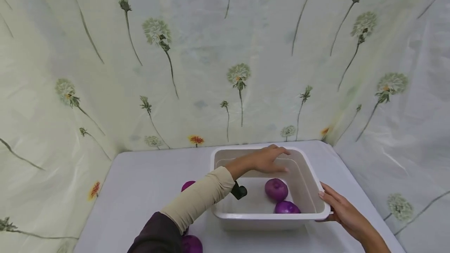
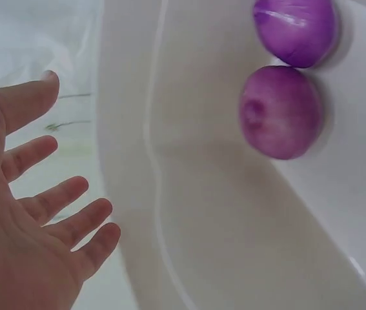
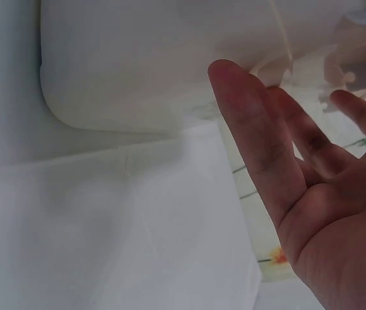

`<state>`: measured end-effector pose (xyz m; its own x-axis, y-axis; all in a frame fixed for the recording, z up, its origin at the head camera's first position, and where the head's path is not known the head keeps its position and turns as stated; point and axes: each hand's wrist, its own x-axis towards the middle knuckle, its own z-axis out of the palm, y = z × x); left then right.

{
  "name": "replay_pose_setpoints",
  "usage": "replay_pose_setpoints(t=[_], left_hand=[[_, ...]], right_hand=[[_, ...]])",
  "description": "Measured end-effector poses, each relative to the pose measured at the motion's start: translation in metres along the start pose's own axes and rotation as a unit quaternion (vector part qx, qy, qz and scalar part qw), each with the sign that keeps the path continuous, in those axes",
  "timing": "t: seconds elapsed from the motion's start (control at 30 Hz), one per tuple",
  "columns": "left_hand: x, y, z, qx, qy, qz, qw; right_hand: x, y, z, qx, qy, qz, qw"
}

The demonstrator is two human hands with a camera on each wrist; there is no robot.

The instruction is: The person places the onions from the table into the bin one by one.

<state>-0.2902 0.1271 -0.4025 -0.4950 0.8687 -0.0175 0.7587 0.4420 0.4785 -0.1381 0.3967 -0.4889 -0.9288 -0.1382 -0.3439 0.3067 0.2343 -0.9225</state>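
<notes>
A white plastic tub [image 1: 260, 221] stands on the table, with two red onions inside, one duller onion [image 1: 276, 189] and one glossier onion [image 1: 287, 207], touching each other. Over the tub's far part hovers my left hand [image 1: 268, 160], fingers spread and nothing in them; the left wrist view shows its open palm [image 2: 34, 213] apart from the onions. My right hand [image 1: 342, 210] grips the tub's right rim, thumb on top and fingers beneath. In the right wrist view, its fingers [image 3: 257, 135] lie along the tub's outer wall [image 3: 124, 64].
More purple onions lie on the white table [image 1: 140, 190] left of the tub, a near one [image 1: 191, 244] and a farther one [image 1: 188, 185], partly behind my left sleeve [image 1: 197, 198]. A small dark object [image 1: 240, 191] shows below that forearm. Flower-printed sheeting [image 1: 200, 69] surrounds the table.
</notes>
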Motion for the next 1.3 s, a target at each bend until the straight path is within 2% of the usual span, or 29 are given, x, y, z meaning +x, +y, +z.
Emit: replay_pose_setpoints(t=[0.13, 0.33, 0.5, 0.67, 0.83, 1.0, 1.3], left_hand=[[-0.018, -0.004, -0.018, -0.020, 0.026, -0.005, 0.9994], [-0.060, -0.015, -0.045, -0.066, 0.064, -0.018, 0.9956], [-0.099, -0.035, -0.056, -0.108, 0.102, -0.036, 0.9882], [-0.139, -0.060, -0.059, -0.149, 0.141, -0.064, 0.9766], [-0.182, -0.089, -0.047, -0.177, 0.167, -0.114, 0.9632], [-0.214, -0.114, -0.022, -0.196, 0.178, -0.165, 0.9501], [-0.255, -0.144, 0.023, -0.200, 0.154, -0.192, 0.9484]], right_hand=[[-0.001, 0.000, -0.001, 0.002, 0.001, 0.000, 1.000], [0.002, -0.001, 0.000, 0.005, -0.009, -0.006, 1.000], [0.003, 0.000, -0.001, -0.002, -0.009, -0.001, 1.000], [0.003, -0.001, -0.002, -0.008, -0.008, -0.009, 1.000], [0.004, 0.001, -0.001, -0.002, -0.024, -0.026, 0.999], [0.004, 0.003, -0.003, 0.008, -0.027, -0.031, 0.999], [0.006, 0.003, -0.002, 0.010, -0.029, -0.028, 0.999]])
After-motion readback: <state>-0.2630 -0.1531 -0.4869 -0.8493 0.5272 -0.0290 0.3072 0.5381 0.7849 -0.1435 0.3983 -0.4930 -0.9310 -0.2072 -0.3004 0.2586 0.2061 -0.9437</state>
